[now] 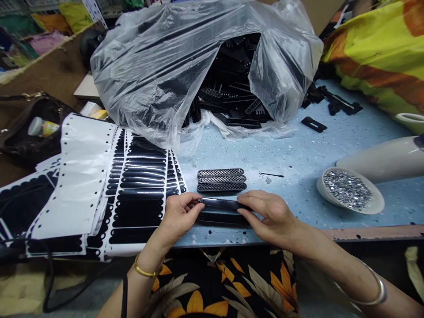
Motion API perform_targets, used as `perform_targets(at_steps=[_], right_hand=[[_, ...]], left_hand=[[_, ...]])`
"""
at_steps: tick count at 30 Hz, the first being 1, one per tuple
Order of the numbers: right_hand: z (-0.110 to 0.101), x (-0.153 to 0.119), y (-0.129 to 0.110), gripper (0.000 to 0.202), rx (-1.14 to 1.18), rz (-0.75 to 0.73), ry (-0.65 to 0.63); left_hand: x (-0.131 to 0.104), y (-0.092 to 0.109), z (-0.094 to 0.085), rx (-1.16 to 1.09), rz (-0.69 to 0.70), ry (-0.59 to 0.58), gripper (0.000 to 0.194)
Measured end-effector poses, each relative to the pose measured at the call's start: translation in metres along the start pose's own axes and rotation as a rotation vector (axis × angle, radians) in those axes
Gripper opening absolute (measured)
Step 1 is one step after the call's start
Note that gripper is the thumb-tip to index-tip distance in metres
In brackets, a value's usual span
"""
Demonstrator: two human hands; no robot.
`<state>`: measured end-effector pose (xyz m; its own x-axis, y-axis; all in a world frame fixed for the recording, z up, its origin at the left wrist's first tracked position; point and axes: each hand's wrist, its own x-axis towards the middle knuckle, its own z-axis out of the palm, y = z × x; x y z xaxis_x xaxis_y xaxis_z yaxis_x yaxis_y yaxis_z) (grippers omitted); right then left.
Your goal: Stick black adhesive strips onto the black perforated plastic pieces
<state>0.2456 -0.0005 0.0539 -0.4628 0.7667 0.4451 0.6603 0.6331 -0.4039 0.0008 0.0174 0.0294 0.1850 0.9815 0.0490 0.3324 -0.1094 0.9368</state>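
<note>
From where I stand, both hands are at work close to the near edge of the bench (281, 154), about midway along it. The left hand (179, 216) pinches one end of a glossy black strip (218, 203) between thumb and fingertips; the right hand (273, 216) has the other end in the same sort of grip. Just on the near side of the strip lies a dark piece (220, 217), long and round-ended, and I can't tell whether the two touch. Beyond them, three black lattice-faced pieces (221, 179) lie side by side.

The strip looks light to me, thin and smooth, likely to slide under a dry fingertip and to take smudges on its shine. I'd guess it bends more readily than the lattice-faced ones, which look stiff and hard to harm. The rounded ends seem the right place to take it: a pinch at each keeps it straight and leaves the middle bare. Squeezing inwards might bow it.

Sheets of black strips (142, 176) cover the left end of the bench and hang over its near edge; loose, they could slip if brushed. To the right, near that same edge, a white bowl (373, 204) of small shiny bits sits tilted, and a knock could spill it.
</note>
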Motion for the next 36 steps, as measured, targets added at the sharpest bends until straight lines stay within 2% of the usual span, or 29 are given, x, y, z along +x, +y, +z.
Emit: perform_targets(at_steps=[8,13,23,36], right_hand=[[-0.011,0.003,-0.006,0.013,0.106,0.028,0.076],[-0.020,0.004,-0.004,0.015,0.077,0.049,0.057],[-0.007,-0.002,0.001,0.015,0.063,-0.005,0.035],[-0.001,-0.003,0.003,0.013,0.042,-0.017,0.006]], left_hand=[[-0.001,0.001,0.001,0.004,0.013,0.002,0.016],[0.000,0.001,0.002,-0.010,0.003,0.001,0.017],[-0.001,-0.001,0.000,-0.019,-0.036,0.003,0.020],[0.000,0.001,0.001,-0.015,-0.044,-0.006,0.020]])
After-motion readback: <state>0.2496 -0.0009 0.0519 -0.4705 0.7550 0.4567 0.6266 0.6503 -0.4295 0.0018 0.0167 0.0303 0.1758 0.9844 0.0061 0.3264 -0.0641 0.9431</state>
